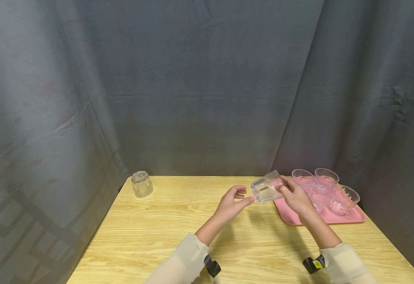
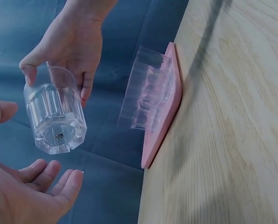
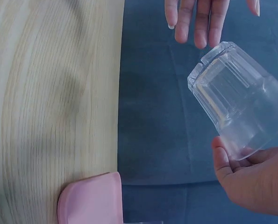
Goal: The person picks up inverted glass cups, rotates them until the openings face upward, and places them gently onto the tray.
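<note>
A clear faceted tumbler (image 1: 265,187) is held up over the table by my right hand (image 1: 297,197), whose thumb and fingers grip it near the rim. The glass is tilted, its thick base pointing left toward my other hand. My left hand (image 1: 232,202) is just off that base with fingers and thumb spread apart; a gap shows between its fingertips (image 2: 73,179) and the glass in the left wrist view. At the table's far left, another clear tumbler (image 1: 142,184) stands upside down.
On the right of the wooden table (image 1: 171,228) lies a pink tray (image 1: 288,213) bearing several clear tumblers (image 1: 342,200), mouths up. Grey curtains (image 1: 200,98) hang close behind the table and on both sides.
</note>
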Tool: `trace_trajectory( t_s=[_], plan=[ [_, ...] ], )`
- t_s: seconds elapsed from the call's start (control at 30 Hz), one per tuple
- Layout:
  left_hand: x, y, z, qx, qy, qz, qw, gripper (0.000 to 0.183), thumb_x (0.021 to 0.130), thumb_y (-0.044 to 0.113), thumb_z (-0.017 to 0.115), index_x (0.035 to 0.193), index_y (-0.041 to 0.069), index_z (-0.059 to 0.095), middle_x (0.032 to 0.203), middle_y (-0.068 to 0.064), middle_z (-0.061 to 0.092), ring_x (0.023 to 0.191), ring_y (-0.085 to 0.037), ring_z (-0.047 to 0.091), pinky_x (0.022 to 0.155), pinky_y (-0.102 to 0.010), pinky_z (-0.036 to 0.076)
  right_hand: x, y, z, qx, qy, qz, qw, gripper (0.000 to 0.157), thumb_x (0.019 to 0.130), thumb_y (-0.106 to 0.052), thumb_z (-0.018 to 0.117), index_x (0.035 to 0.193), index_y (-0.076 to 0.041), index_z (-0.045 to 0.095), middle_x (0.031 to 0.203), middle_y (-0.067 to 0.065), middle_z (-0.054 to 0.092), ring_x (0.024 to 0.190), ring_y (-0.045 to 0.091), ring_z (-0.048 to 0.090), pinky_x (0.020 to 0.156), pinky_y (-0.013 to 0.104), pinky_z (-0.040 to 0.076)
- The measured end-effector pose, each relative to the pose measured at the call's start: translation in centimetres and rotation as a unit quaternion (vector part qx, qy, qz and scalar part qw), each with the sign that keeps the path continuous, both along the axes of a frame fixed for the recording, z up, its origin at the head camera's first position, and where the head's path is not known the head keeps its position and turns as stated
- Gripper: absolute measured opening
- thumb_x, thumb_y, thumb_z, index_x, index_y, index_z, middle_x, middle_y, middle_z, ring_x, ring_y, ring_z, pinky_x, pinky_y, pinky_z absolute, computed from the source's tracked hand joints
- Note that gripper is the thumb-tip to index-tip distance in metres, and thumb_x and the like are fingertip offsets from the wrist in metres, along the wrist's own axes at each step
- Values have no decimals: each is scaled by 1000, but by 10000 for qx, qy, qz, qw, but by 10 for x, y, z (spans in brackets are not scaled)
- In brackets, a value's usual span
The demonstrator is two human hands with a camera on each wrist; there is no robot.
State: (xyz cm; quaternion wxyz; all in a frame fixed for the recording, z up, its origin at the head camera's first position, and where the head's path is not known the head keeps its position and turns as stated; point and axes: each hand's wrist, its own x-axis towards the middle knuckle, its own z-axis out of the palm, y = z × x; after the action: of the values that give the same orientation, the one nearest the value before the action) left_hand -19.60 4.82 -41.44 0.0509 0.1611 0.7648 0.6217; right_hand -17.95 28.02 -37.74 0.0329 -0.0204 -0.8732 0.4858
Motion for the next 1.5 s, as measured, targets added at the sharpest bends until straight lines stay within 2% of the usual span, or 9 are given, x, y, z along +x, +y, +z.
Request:
trace_trajectory(
  t_s=[0.17, 0.43, 0.73, 0.87, 1.03, 1.2, 1.5],
  plan=[
    [-1, 5, -2, -67, -67, 79, 9999, 56, 91, 37, 75, 134, 5, 59, 124, -7, 65, 109, -19, 61, 88, -34, 54, -4, 6, 0, 141, 44, -14, 9999, 66, 102, -26, 47, 156, 6, 26, 149, 35, 41, 136, 48, 42, 111, 60, 37],
    [-4, 13, -9, -148, -137, 123, 9997, 52, 93, 36, 72, 133, 6, 59, 122, -6, 66, 108, -18, 61, 88, -34, 54, -10, 16, -1, 308, 71, -34, 9995, 65, 102, -24, 44, 155, 9, 25, 151, 36, 38, 138, 48, 40, 111, 61, 37],
    [-11, 26, -19, -117, -370, 179, 9991, 51, 90, 35, 72, 131, 8, 61, 117, -2, 67, 108, -16, 63, 90, -34, 54, -17, 25, -4, 575, 116, -180, 9981, 66, 101, -24, 46, 154, 10, 28, 136, 33, 52, 119, 40, 51, 95, 47, 47],
    [-12, 33, -23, -71, -446, 188, 9988, 47, 89, 33, 72, 128, 9, 62, 115, -2, 68, 106, -16, 64, 88, -33, 55, -20, 29, -5, 550, 88, -204, 9982, 69, 102, -28, 47, 154, 12, 25, 139, 35, 47, 122, 42, 49, 99, 51, 46],
    [-14, 42, -28, -124, -618, 211, 9978, 47, 86, 31, 73, 126, 9, 63, 113, -1, 68, 101, -13, 65, 82, -31, 56, -25, 34, -6, 572, -117, -268, 9979, 75, 103, -35, 49, 157, 8, 20, 149, 37, 38, 133, 49, 42, 110, 60, 37],
    [-17, 52, -32, -274, -672, 219, 9971, 47, 86, 31, 73, 127, 10, 63, 108, 6, 67, 98, -12, 66, 78, -30, 56, -29, 39, -7, 806, 31, -328, 9962, 74, 102, -33, 49, 154, 12, 22, 144, 39, 42, 128, 49, 46, 108, 60, 40],
    [-23, 75, -41, -508, -607, 295, 9964, 44, 86, 26, 72, 125, 8, 65, 105, 2, 69, 90, -11, 67, 75, -29, 54, -37, 46, -11, 1216, 55, -509, 9913, 78, 100, -37, 54, 153, 12, 25, 147, 37, 38, 131, 53, 43, 111, 63, 34]
  ],
)
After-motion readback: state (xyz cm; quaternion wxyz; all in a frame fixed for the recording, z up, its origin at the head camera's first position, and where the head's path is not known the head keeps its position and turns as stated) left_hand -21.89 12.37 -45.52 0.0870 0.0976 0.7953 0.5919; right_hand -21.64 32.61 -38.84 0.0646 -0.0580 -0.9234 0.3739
